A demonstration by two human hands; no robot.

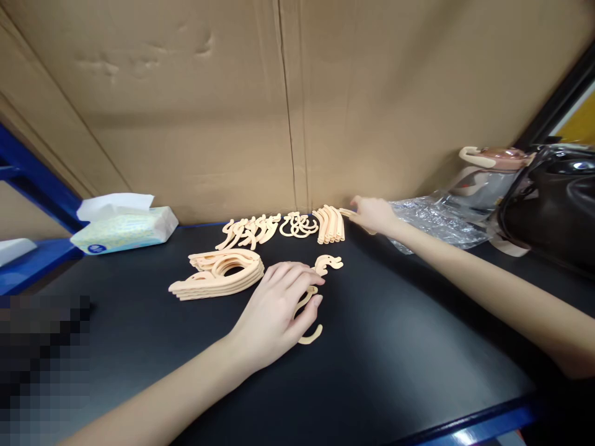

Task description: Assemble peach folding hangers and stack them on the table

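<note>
Left of the stack of beige plastic frames (214, 288), and farther back, a soft pack of tissues (125, 234) sits on the black tabletop (400, 347) with one white sheet pulled up. Just behind the stack, curved beige arms (251, 230) lie in an overlapping row near the cardboard wall (223, 124). Directly right of the stack, the left hand (281, 303) is palm down, fingers bent and thumb held apart, over a beige hooked piece (312, 336) that it partly covers; I cannot tell whether the fingers grip it. Back and right of the stack are a cluster of thin beige hooks (297, 225), a small notched beige piece (328, 264) nearer the hand, and a tight row of curved beige bars (330, 225). Farther right of the stack, the right hand (375, 215) has its fingers narrowed at a slim beige piece (346, 212); their hold on it cannot be made out. Well right of the stack lie crumpled clear plastic (437, 222), a drinking bottle (488, 179) with a brown lid, and a glossy dark bag (553, 210).
</note>
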